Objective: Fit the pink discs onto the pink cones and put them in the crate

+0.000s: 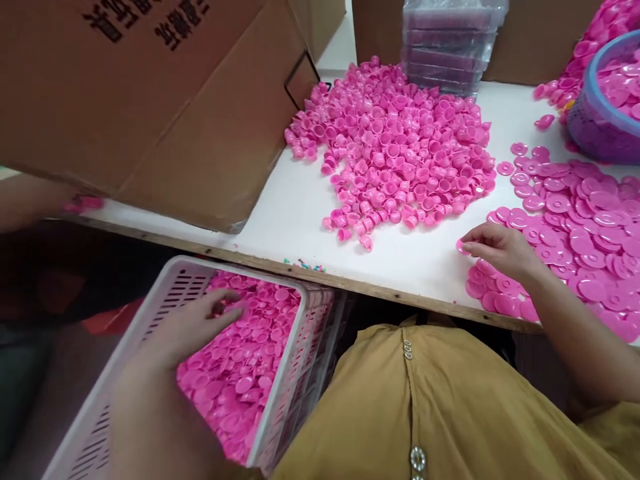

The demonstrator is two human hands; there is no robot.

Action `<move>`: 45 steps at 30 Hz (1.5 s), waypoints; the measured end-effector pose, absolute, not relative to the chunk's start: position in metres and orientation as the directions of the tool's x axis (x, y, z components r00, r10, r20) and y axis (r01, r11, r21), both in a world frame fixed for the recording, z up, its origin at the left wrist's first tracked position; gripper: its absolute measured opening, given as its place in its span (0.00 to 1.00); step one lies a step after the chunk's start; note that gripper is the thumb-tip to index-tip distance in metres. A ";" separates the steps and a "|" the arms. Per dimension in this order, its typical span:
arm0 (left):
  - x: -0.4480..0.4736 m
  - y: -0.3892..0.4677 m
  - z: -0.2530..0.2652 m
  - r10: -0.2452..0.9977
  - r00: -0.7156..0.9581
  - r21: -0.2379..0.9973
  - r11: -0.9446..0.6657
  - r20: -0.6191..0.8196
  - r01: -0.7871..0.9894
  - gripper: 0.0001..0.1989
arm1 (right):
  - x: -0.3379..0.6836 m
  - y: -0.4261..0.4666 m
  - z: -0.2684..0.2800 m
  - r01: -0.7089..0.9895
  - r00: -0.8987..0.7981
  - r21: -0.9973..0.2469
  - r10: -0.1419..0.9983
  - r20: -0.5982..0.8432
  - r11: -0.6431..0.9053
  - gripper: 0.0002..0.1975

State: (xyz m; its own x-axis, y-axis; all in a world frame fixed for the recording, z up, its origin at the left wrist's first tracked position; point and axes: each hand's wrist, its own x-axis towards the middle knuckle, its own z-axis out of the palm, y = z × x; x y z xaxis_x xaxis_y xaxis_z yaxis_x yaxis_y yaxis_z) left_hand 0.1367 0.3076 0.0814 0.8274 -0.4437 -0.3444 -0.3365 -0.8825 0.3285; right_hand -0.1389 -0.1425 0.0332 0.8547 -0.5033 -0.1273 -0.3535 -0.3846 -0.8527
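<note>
My right hand [503, 250] pinches a small pink toy saucer [461, 247] between thumb and fingertips, just above the white table. Under and beside that hand spreads a pile of pink toy saucers [583, 247]. My left hand [203, 323], slightly blurred, hovers over a white slotted crate [303, 300] filled with small pink plastic pieces [245, 385]. Its fingers are bent, with a gap between them and the thumb; I make out no piece held there. A heap of pink toy cups [400, 147] lies on the table ahead of my hands.
A large cardboard box [200, 140] stands on the white table [295, 207] at left. Clear plastic boxes [450, 47] are stacked behind the cups. A blue-rimmed basket [590, 107] of pink discs stands at right. Another person's arm [33, 200] reaches in at far left.
</note>
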 end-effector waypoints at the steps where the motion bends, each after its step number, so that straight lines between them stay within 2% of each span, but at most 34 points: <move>1: 0.139 0.315 0.080 -0.407 0.855 0.217 -0.910 -0.322 -0.352 0.15 | -0.136 -0.139 0.031 -0.338 0.858 -0.883 -0.493 -0.146 -0.326 0.16; 2: 0.138 0.312 0.076 -0.397 0.874 0.149 -0.918 -0.282 -0.368 0.15 | -0.133 -0.136 0.029 -0.327 0.857 -0.899 -0.492 -0.152 -0.291 0.17; 3: 0.133 0.299 0.072 -0.409 0.886 0.139 -0.912 -0.218 -0.386 0.15 | -0.129 -0.133 0.027 -0.325 0.852 -0.903 -0.502 -0.150 -0.282 0.18; 6: 0.108 0.223 0.054 -0.504 0.863 0.343 -0.814 -0.019 -0.468 0.15 | -0.120 -0.126 0.022 -0.366 0.816 -0.868 -0.565 -0.124 -0.337 0.19; 8: 0.090 0.165 0.041 -0.616 0.787 0.432 -0.702 0.030 -0.566 0.15 | -0.117 -0.123 0.021 -0.393 0.805 -0.849 -0.579 -0.131 -0.353 0.16; 11: 0.074 0.108 0.023 -0.750 0.661 0.363 -0.609 0.025 -0.705 0.14 | -0.118 -0.118 0.021 -0.363 0.829 -0.837 -0.552 -0.089 -0.410 0.09; 13: 0.071 0.094 0.015 -0.780 0.625 0.294 -0.600 -0.012 -0.744 0.13 | -0.120 -0.115 0.022 -0.351 0.843 -0.810 -0.535 -0.056 -0.469 0.08; 15: 0.070 0.090 0.011 -0.784 0.619 0.290 -0.602 -0.039 -0.744 0.12 | -0.121 -0.112 0.022 -0.363 0.849 -0.816 -0.520 -0.092 -0.449 0.08; 17: 0.067 0.089 0.010 -0.786 0.615 0.366 -0.589 -0.055 -0.721 0.12 | -0.120 -0.108 0.023 -0.381 0.845 -0.863 -0.503 -0.180 -0.331 0.10; 21: 0.053 0.077 0.009 -0.821 0.546 0.695 -0.491 -0.167 -0.525 0.11 | -0.108 -0.100 0.025 -0.395 0.817 -0.917 -0.480 -0.321 -0.059 0.16; 23: 0.047 0.070 0.008 -0.851 0.493 0.777 -0.432 -0.182 -0.459 0.12 | -0.102 -0.097 0.026 -0.398 0.812 -0.917 -0.461 -0.359 0.015 0.17; 29: 0.048 0.070 0.007 -0.915 0.399 0.678 -0.332 -0.061 -0.656 0.11 | -0.096 -0.096 0.018 -0.421 0.798 -0.906 -0.458 -0.391 0.040 0.18; 33: 0.050 0.071 0.010 -0.918 0.380 0.814 -0.304 -0.112 -0.495 0.10 | -0.095 -0.097 0.019 -0.417 0.788 -0.906 -0.466 -0.403 0.077 0.20; 35: 0.048 0.068 0.009 -0.929 0.354 0.844 -0.273 -0.108 -0.461 0.10 | -0.093 -0.097 0.021 -0.415 0.785 -0.904 -0.463 -0.411 0.098 0.21; 40: 0.047 0.059 0.002 -0.924 0.382 0.666 -0.292 -0.012 -0.686 0.09 | -0.086 -0.092 0.024 -0.426 0.788 -0.894 -0.430 -0.442 0.138 0.21; 45: 0.048 0.056 -0.004 -0.935 0.349 0.630 -0.313 -0.071 -0.711 0.07 | -0.069 -0.079 0.016 -0.506 0.766 -0.854 -0.392 -0.509 0.119 0.17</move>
